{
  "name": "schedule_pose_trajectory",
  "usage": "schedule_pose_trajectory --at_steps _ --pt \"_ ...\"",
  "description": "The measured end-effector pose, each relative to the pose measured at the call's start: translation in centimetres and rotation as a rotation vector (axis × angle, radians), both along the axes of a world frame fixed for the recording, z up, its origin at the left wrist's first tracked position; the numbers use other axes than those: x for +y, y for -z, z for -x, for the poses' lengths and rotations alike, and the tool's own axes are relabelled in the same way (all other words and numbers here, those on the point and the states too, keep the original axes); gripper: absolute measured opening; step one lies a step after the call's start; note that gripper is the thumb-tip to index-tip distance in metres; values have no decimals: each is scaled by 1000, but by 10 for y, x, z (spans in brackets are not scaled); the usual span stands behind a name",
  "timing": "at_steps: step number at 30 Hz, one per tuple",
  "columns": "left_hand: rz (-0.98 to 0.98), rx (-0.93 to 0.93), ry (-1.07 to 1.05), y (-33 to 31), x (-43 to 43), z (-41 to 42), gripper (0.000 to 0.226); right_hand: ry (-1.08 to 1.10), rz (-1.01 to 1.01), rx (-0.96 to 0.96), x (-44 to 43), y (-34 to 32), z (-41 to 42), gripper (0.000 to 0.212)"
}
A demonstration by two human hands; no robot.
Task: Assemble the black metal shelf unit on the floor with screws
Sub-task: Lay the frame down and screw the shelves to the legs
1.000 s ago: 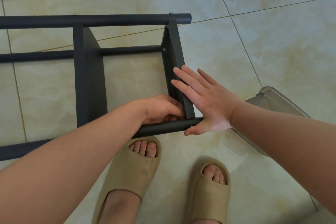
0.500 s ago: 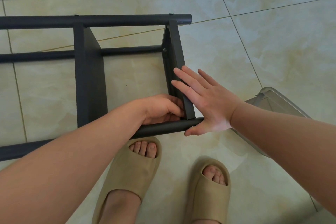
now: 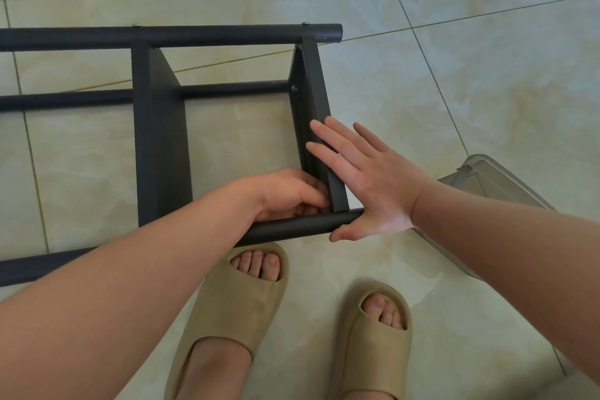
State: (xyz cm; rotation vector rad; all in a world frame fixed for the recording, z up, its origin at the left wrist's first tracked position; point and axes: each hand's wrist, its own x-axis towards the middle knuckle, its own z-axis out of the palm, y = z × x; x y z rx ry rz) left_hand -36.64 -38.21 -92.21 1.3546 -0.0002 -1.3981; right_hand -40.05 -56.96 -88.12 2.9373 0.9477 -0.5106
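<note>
Black end panel (image 3: 313,81) between straight right fingers (image 3: 334,140) and curled left fingers (image 3: 305,196), grip unclear.

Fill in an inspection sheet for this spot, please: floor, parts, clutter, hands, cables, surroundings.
Surface: pale tiled floor.
Job's things: black shelf frame lying on the floor; a screw head shows in its end panel.
Clutter: clear plastic container, partly behind the right forearm.
Grippers: left hand curled at the corner of panel and near tube, contents hidden; right hand flat against the end panel.
Cables: nothing seen.
Surroundings: two beige slippers.
</note>
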Motion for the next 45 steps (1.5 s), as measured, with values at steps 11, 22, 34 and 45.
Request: schedule_pose_trajectory --at_steps 11,22,34,45 --pt "42 30 -18 1 1 -1 22 3 6 16 0 -1 -1 129" --pt "-31 -20 39 0 0 0 29 1 -10 6 0 0 0 129" --pt "27 7 4 1 0 -1 19 2 -7 8 1 -1 0 128" --pt "29 38 -8 1 1 -2 23 1 -3 29 -1 -1 -1 128"
